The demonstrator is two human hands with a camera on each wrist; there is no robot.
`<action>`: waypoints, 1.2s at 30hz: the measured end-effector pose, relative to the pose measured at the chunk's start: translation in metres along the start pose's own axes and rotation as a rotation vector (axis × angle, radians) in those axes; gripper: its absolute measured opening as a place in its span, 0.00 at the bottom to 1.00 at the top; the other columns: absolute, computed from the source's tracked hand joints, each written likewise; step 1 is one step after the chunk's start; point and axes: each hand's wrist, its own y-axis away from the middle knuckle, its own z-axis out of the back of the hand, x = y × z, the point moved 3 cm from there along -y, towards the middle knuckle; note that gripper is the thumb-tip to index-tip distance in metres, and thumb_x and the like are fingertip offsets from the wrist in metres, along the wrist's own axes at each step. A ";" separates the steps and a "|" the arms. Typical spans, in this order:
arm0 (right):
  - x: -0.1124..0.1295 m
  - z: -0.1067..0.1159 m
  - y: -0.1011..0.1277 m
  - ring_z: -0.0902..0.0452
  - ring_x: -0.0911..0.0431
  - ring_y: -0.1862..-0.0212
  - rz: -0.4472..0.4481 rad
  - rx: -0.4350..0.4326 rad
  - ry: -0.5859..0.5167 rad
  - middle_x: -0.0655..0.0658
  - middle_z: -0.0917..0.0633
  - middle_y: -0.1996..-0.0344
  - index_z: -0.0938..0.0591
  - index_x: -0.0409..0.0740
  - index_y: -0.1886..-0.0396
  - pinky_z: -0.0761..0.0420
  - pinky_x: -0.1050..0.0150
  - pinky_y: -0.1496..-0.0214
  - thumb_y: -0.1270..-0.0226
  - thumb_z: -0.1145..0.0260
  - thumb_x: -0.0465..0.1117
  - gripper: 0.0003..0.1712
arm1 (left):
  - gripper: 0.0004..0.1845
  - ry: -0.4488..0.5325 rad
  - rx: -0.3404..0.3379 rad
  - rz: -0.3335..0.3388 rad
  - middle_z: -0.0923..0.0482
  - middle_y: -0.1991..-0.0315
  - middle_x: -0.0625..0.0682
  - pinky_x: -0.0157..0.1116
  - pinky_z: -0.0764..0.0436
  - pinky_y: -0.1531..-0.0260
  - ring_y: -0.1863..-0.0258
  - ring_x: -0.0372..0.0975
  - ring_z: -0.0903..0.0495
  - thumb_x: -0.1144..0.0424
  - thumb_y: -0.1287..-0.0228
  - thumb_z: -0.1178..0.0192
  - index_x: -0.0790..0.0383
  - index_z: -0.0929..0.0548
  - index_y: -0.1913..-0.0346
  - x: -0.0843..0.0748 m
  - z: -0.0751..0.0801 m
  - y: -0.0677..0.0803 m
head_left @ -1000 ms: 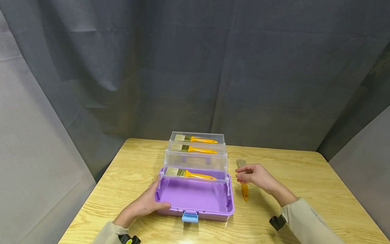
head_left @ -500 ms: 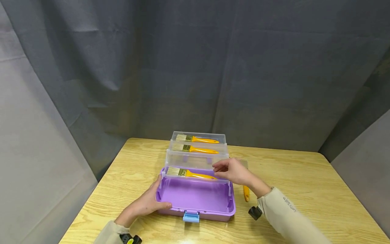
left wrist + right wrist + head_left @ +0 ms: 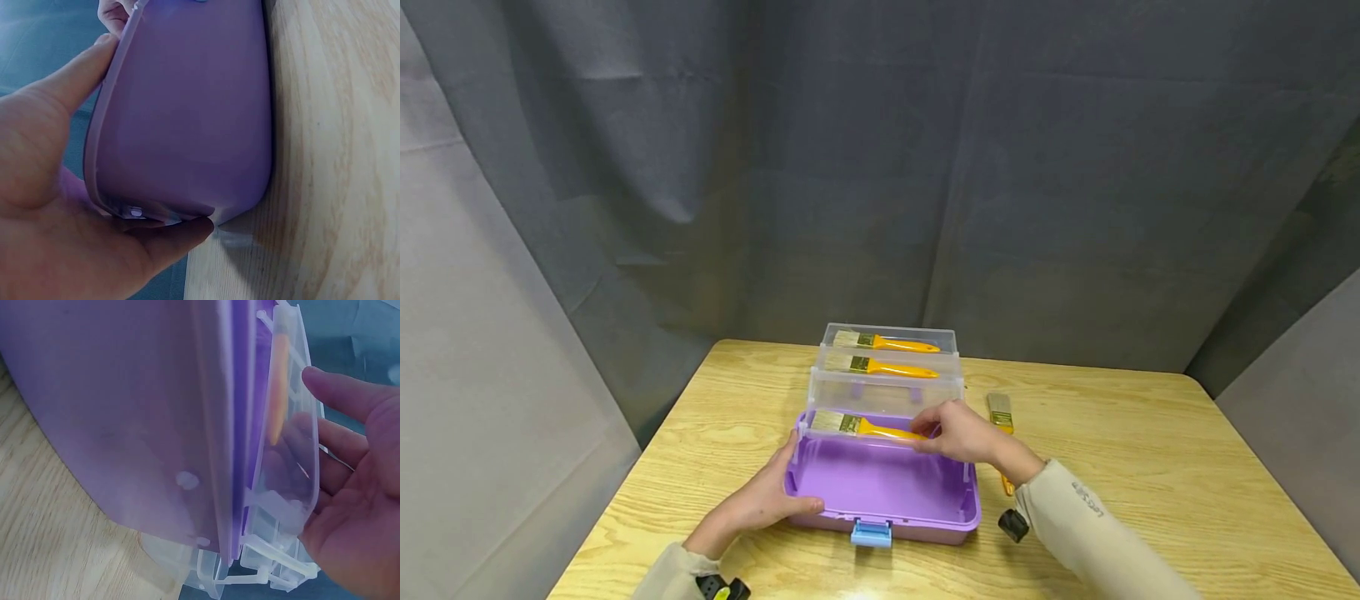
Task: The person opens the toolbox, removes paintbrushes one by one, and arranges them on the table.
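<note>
Your left hand [image 3: 760, 500] grips the purple box [image 3: 880, 487] at its 9 o'clock corner, thumb over the rim. Your right hand [image 3: 958, 433], fingers relaxed and holding nothing, touches the lowest clear tray [image 3: 880, 398] near a brush [image 3: 865, 427] handle. 2 more brushes lie in the trays at 12 o'clock. A 4th brush [image 3: 1000, 412] lies on the bench [image 3: 1150, 467] at 3 o'clock.

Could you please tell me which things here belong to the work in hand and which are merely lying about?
In hand: purple tiered box, held by the left hand; lowest clear tray with its paintbrush, where the right hand is.

Lying about: loose paintbrush on the wooden table; two upper-tray brushes; grey curtain.
</note>
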 end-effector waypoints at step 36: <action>0.015 0.001 -0.018 0.21 0.58 0.64 -0.125 -0.199 -0.215 0.47 0.14 0.63 0.13 0.39 0.57 0.19 0.67 0.62 0.45 0.29 0.34 0.14 | 0.65 -0.013 -0.003 0.022 0.63 0.26 0.66 0.59 0.52 0.35 0.30 0.60 0.56 0.55 0.52 0.26 0.60 0.67 0.25 0.000 0.001 0.001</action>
